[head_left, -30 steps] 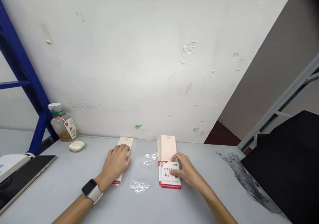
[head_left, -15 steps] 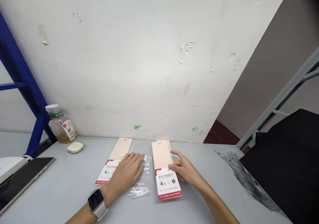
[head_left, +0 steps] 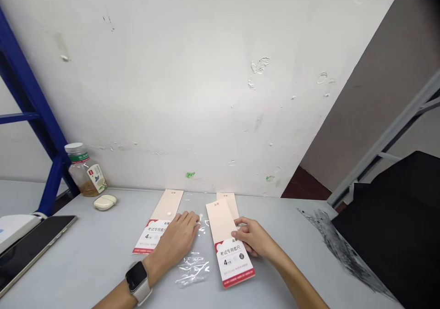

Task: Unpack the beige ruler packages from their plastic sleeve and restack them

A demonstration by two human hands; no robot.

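My left hand [head_left: 175, 241] lies flat, with a watch on its wrist. Its fingertips rest on a clear plastic sleeve [head_left: 192, 268], whose crumpled lower end sticks out past the hand. Just left of that hand is a peach-and-white packaged ruler set [head_left: 153, 236] with a red-trimmed label, its lower edge partly under my palm. My right hand [head_left: 252, 238] grips the edge of a second, tilted ruler set [head_left: 233, 259], thumb on its face. Behind that packet, partly hidden, stands a third peach packet [head_left: 228, 202].
A grey table [head_left: 85, 254] meets a scuffed white wall at the back. A jar with amber liquid [head_left: 85, 173] and a white oval case [head_left: 105, 202] stand back left. A dark tablet [head_left: 37, 249] lies at the left edge, with a black sheet [head_left: 378, 226] at the right.
The right-hand packet has moved apart from the others and now tilts with its top leaning left. My left hand has slid right onto the plastic sleeve, which lies spread out more.
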